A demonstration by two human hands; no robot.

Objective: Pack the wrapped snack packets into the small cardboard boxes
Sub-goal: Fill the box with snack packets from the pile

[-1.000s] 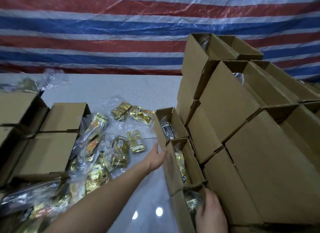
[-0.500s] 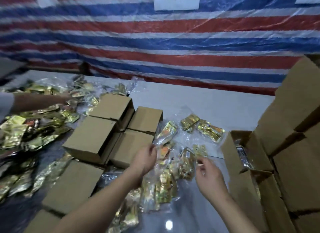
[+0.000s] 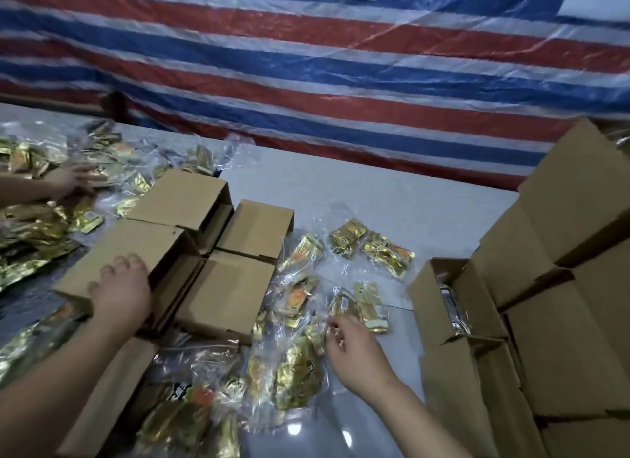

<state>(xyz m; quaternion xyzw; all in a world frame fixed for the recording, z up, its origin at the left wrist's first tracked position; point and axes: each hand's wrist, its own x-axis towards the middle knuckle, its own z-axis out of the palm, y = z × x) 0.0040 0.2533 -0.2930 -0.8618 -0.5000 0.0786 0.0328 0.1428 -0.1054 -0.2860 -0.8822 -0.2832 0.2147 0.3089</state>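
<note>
Gold foil snack packets (image 3: 344, 283) in clear wrap lie scattered on the grey table (image 3: 375, 202), between closed small cardboard boxes (image 3: 191, 246) at left and an open box (image 3: 453, 307) at right. The right hand (image 3: 354, 350) reaches down palm-down, its grip pinching the clear wrap of a packet. The left hand (image 3: 121, 292) rests on a closed box, fingers curled over its near edge, grasping it.

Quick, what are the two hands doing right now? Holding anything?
Left hand: fingers curled over the edge of a cardboard box, gripping it.
Right hand: fingertips pinching a clear-wrapped snack packet in the pile.
</note>
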